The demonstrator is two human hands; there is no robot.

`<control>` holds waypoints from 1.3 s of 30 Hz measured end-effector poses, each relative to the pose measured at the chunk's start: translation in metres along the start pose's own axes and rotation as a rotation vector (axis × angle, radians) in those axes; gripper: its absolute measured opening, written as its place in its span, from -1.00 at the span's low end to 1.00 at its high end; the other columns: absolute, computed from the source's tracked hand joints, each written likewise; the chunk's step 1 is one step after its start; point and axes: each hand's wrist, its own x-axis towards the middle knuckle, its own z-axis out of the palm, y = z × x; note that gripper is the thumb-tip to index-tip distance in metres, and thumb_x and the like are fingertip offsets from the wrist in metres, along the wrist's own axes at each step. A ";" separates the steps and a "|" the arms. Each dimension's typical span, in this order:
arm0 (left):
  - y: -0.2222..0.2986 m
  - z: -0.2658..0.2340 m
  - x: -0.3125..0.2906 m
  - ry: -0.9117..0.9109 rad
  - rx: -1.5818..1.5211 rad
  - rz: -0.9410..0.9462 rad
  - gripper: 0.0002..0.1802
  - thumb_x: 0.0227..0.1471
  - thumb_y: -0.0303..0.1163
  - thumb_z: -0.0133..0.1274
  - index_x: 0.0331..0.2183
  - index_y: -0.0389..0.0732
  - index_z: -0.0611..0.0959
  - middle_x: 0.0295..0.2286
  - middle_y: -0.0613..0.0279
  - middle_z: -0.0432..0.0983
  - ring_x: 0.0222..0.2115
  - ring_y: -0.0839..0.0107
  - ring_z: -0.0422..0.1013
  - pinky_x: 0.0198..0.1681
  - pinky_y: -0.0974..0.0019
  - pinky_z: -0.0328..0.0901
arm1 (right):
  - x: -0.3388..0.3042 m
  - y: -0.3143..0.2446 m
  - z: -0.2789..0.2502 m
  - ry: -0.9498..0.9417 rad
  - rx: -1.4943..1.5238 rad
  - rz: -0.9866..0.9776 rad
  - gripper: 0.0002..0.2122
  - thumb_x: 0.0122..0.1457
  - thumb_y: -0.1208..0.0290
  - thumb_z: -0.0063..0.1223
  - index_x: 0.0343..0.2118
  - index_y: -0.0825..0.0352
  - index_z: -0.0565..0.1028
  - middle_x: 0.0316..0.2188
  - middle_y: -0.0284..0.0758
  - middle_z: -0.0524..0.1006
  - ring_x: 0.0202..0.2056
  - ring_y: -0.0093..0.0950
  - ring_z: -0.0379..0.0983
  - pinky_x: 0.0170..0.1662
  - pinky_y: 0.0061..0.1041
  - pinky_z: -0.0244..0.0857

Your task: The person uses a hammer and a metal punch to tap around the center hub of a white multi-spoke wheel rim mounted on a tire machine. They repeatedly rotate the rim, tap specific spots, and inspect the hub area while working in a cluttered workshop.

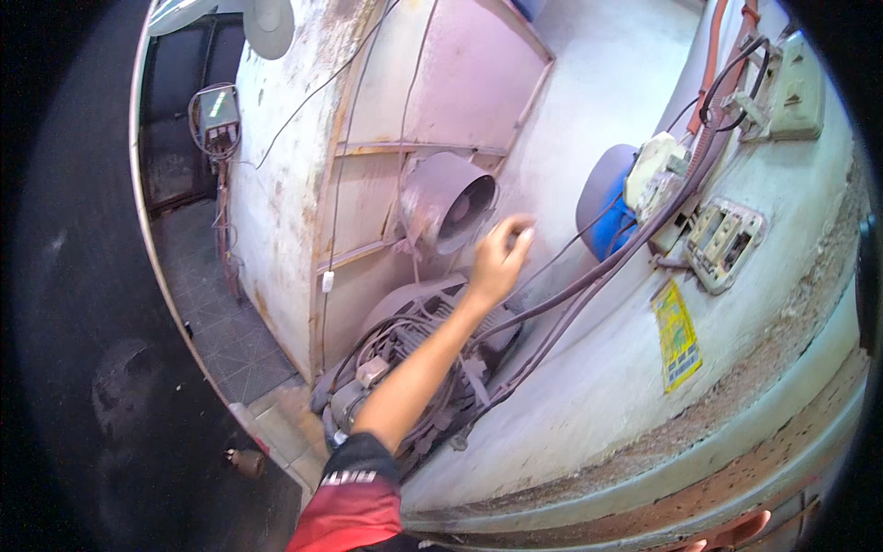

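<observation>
Fingers of the left hand are pinched together in a closed grip on a small pale object, too small to identify. Just left of the grip is the round duct outlet of a dusty sheet-metal housing. Below the grip, under the forearm, sits an electric motor with grey cables running up to the right, toward a blue drum. Only fingertips of the right hand show at the bottom edge; I cannot tell its grip.
</observation>
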 end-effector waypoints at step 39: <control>0.021 0.128 0.181 -0.311 0.746 0.552 -0.62 0.01 -0.41 -0.08 -0.14 0.04 0.67 -0.32 0.03 0.57 -0.29 0.02 0.51 -0.21 0.01 0.40 | -0.019 0.004 0.005 0.049 0.092 -0.056 -0.31 0.09 0.07 -0.04 0.28 0.19 0.08 0.18 -0.07 0.11 0.17 0.05 0.08 0.18 0.10 0.00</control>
